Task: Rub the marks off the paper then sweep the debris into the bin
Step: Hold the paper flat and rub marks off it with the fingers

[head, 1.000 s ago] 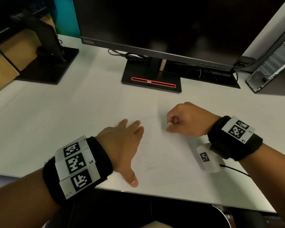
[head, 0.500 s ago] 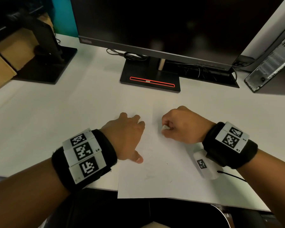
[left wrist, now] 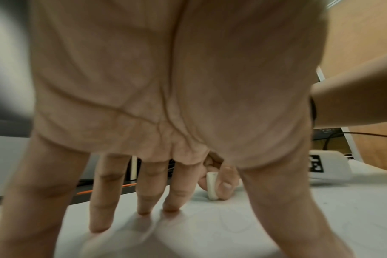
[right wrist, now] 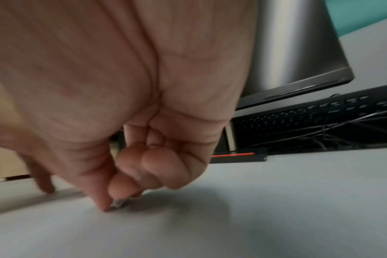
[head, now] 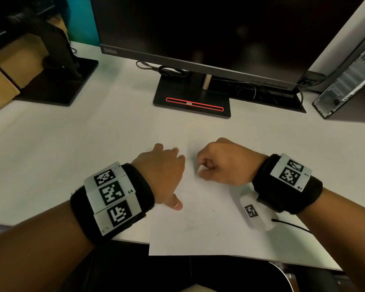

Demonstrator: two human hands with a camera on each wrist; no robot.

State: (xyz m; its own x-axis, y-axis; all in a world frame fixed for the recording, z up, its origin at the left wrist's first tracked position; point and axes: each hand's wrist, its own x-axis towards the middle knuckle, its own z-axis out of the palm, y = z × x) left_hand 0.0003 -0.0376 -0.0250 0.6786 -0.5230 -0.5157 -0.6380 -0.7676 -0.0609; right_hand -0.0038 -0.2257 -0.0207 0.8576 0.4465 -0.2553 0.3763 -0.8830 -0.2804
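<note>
Pinching a small white eraser point(head: 201, 167) between thumb and curled fingers, the right hand point(head: 226, 163) presses its lower end onto the sheet of paper point(head: 198, 232) lying at the near edge of the white desk point(head: 72, 154). Just to its left, the left hand point(head: 162, 171) rests spread on the paper, fingers point(left wrist: 102, 206) straight and tips down, holding nothing. Faint pencil marks point(head: 190, 220) show on the sheet nearer the person, and a black monitor point(head: 198, 34) stands behind.
</note>
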